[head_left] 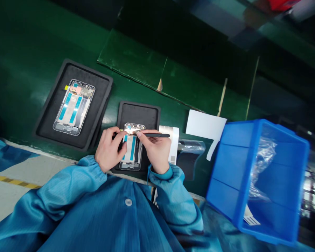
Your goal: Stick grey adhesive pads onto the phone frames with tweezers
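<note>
An open phone body (131,154), with blue adhesive strips and exposed circuitry, lies in a small black tray (139,110). My left hand (109,147) holds it by the left edge with bent fingers, the index fingertip near the upper circuit area and the thumb lower down. In my right hand (159,150) is a pair of black tweezers (157,135), gripped between thumb and fingers. They point left over the upper part of the phone body; their tips are too small to make out. A similar open phone body (74,106) rests in a larger black tray (48,101) to the left.
Right of the small tray lie a printed sheet (174,143), a clear plastic-wrapped item (193,146) and white paper (206,124). A blue bin (233,168) with clear plastic inside stands at the right. A raised green board edge (136,79) crosses the table behind the trays.
</note>
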`<state>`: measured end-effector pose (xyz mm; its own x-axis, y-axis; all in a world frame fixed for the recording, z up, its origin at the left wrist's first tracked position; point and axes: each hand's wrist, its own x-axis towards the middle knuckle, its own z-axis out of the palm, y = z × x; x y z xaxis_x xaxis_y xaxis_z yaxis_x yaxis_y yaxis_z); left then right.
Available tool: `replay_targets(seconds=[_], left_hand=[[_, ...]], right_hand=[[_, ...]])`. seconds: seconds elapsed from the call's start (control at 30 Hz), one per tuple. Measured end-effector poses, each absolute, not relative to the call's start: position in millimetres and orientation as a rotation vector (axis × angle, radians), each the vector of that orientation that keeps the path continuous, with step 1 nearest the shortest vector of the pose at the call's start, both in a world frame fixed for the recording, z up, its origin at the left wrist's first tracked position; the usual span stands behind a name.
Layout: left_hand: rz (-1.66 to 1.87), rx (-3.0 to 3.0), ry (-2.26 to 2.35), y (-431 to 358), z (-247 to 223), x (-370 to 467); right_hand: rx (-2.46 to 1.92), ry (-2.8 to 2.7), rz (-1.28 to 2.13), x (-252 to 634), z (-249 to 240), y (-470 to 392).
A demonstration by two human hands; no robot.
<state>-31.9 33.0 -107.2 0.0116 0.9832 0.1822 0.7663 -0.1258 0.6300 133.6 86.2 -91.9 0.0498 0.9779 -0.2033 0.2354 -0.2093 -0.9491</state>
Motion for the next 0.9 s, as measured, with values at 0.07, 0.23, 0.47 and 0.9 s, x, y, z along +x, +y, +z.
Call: replay_targets(seconds=[0.07, 0.23, 0.47, 0.9], left_hand=[[0.847, 1.945, 1.796, 33.1, -107.4, -32.0], [0.843, 1.948, 1.798, 33.0, -107.3, -31.9], [0.838, 1.946, 1.797, 32.2, -109.6, -31.9], [0.328, 2.433, 1.847, 32.4, -90.8, -29.3]], right_hand=[[-1.551, -1.261, 1.221, 133.9, -92.6, 86.3], [-1.546, -1.262, 1.228, 134.5, -94.2, 86.5], [-1.549, -1.278, 1.222, 135.7, -95.6, 85.9], [-1.621, -1.286, 1.061, 142.6, -84.1, 74.6]])
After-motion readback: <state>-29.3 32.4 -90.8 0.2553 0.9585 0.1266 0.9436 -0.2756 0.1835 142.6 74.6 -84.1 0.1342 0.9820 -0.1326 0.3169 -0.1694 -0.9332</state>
